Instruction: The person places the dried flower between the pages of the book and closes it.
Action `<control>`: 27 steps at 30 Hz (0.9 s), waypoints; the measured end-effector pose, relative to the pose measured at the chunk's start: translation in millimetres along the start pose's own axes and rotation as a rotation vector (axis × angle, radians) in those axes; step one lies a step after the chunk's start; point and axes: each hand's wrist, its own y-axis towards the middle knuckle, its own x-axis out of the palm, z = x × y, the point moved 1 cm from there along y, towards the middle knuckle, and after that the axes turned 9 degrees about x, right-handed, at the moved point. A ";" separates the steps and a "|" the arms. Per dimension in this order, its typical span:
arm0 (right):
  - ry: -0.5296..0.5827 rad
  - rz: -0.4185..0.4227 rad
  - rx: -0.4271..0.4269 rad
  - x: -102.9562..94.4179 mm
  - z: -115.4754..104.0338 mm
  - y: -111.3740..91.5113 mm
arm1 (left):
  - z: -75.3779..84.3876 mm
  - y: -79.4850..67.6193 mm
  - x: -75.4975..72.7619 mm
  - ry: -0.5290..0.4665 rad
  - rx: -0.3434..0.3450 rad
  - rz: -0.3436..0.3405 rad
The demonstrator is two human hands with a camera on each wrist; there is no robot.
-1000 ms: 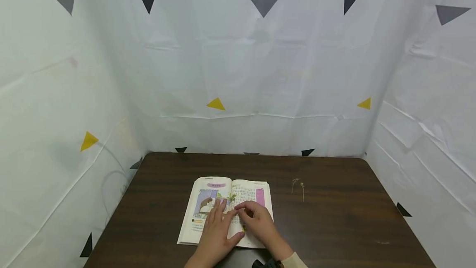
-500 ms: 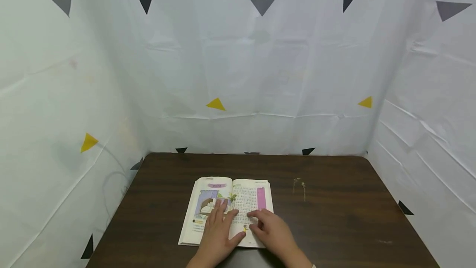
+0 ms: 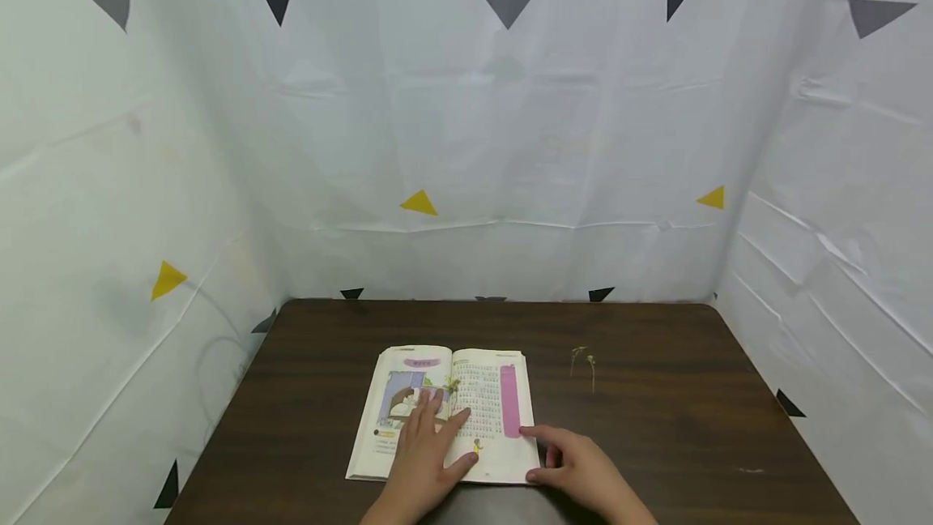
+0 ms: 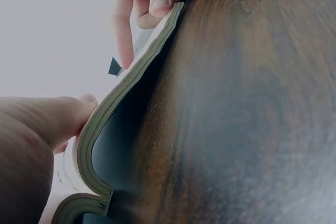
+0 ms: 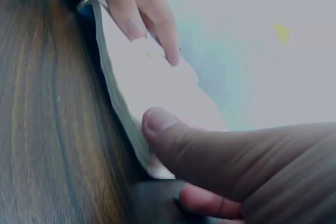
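Observation:
An open book (image 3: 496, 464) lies on the dark table, its pages printed with pictures and text. My left hand (image 3: 423, 452) rests with spread fingers across the middle fold, its thumb on the lower part of the right page. A small green dried flower (image 3: 455, 386) lies by the fold, just above that hand. My right hand (image 3: 579, 464) is at the book's right edge. Its index fingertip touches the page margin beside a pink panel (image 3: 510, 403), and its thumb is at the lower right corner. In the left wrist view the right hand's other fingers curl beyond the edge.
Two thin dried flower stems (image 3: 593, 375) lie on the table (image 3: 678, 403) to the right of the book. A white sheet (image 3: 466, 144) with black, grey and yellow triangles hangs around the table's back and sides.
My right hand has slid right from the fold, beside the left hand, across the right page to its outer edge. The left hand has stayed in place on the book.

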 end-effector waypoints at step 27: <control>-0.063 0.266 -0.011 19.1 -1.3 5.2 | -1.3 0.3 -2.5 -0.014 -0.010 0.000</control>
